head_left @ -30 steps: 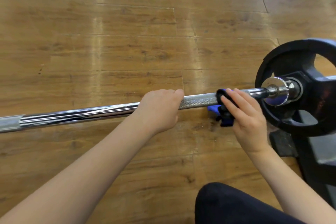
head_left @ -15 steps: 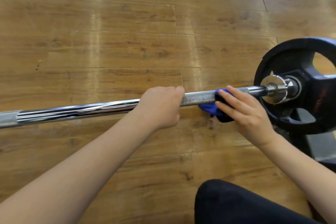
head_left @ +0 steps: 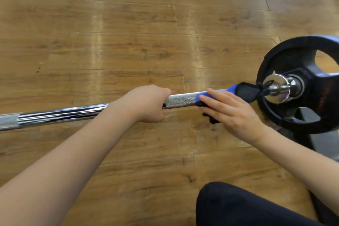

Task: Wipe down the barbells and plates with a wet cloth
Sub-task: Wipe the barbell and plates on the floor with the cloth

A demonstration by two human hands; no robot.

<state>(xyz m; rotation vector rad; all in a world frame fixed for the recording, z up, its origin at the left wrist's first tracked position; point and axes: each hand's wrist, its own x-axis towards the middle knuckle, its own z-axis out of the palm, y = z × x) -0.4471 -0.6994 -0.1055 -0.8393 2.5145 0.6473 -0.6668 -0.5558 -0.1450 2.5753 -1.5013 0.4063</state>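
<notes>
Your left hand grips the chrome barbell above the wooden floor, fingers curled round the shaft. To its right, your right hand wraps the blue-and-black cloth around the knurled section, just beside the black plate.

There is one long shiny bar. One black plate sits on the bar's far right end. One blue and black cloth lies on the bar, just beside the plate. Two hands are on the bar: one left hand and one right hand.
</notes>
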